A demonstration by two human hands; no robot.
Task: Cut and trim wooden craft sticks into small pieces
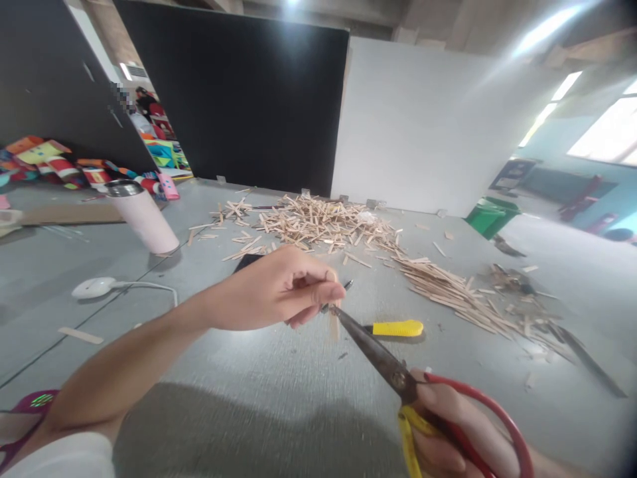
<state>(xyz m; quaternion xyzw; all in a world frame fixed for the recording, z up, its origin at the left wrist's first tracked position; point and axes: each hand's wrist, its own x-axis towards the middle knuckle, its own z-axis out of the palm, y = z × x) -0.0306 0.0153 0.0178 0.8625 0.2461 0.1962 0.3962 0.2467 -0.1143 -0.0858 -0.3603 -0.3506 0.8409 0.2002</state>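
Grey tabletop [279, 398] carries a big heap of pale wooden craft sticks [323, 222] at 12 o'clock. L hand [273, 289] pinches a short pale wooden stick [334, 324] w/ fingers closed on its top; R hand [448, 431] grips red-and-yellow-handled scissors [398, 378], blades nearly shut at the stick. Risk, I'd say: the blade tips sit v. close to the L fingertips [333, 290], so a slip could nick them, or the offcut could fly off toward the yellow utility knife [397, 328] at 3 o'clock.

Bright daylight from windows [604, 133] at right, ceiling glare, soft shadows, blurred warped edges, dark right corners
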